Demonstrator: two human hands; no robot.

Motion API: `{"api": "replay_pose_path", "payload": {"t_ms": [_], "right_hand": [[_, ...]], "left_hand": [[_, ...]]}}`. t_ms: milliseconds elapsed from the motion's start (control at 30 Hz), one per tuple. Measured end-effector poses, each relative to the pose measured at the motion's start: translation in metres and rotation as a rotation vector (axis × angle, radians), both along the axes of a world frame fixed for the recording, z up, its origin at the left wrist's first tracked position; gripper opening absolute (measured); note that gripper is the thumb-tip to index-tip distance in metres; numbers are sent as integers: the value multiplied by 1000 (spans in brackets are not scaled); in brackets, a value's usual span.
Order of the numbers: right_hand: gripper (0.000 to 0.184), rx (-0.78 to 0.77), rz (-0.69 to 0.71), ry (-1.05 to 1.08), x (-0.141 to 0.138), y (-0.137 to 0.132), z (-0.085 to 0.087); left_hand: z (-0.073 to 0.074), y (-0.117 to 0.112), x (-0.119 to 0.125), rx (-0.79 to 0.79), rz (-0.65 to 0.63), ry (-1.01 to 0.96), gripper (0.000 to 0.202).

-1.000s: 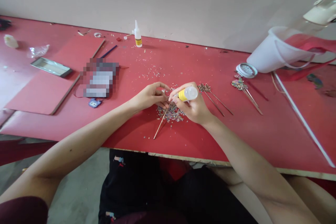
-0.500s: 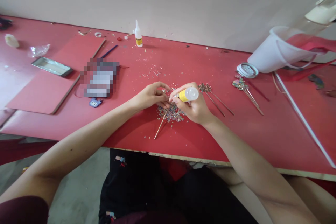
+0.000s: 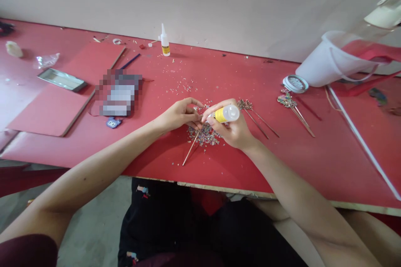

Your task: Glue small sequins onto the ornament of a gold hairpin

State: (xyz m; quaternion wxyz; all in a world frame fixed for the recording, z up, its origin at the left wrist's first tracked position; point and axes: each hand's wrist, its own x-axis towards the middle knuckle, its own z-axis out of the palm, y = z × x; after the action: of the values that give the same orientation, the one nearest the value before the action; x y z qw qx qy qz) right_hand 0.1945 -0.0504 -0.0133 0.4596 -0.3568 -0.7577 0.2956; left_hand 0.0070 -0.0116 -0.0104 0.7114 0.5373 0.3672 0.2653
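Note:
My left hand (image 3: 178, 115) pinches the top of a thin copper hair stick (image 3: 191, 148) that slants down toward the table's front edge. My right hand (image 3: 233, 130) is wrapped round a small glue bottle (image 3: 226, 114) with a yellow label, its tip pointed left at the stick's top between my left fingertips. Both hands hover over a small pile of glittering beads (image 3: 205, 134) on the red table (image 3: 219, 162).
Two finished ornate hair sticks (image 3: 255, 115) lie right of my hand, more (image 3: 293, 106) beyond, by a round tin (image 3: 295, 84) and a tipped white bucket (image 3: 326, 60). A second glue bottle (image 3: 164, 44) stands at the back. A metal tray (image 3: 61, 79) rests on a red board (image 3: 62, 100) at left.
The glue bottle has tilted slightly, its base shifting a little to the right. The stick's lower end has swung a touch leftward. My hands stay in place.

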Motion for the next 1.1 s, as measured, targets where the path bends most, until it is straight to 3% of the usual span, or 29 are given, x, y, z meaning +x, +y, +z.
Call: {"api": "replay_pose_path", "payload": {"t_ms": [500,700,833,1100], "right_hand": [[24,0,-41,17,0,1,0],[23,17,4,22,0,1,-1],[24,39,-94,53,2,3,-1],[18,59,-245,338,7,12,1]], "left_hand": [[-2,0,0,9,10,-4,23],[-2,0,0,0,1,-14,24],[1,-2,0,3,17,1,22],[0,-2,0,2,22,4,21]]}}
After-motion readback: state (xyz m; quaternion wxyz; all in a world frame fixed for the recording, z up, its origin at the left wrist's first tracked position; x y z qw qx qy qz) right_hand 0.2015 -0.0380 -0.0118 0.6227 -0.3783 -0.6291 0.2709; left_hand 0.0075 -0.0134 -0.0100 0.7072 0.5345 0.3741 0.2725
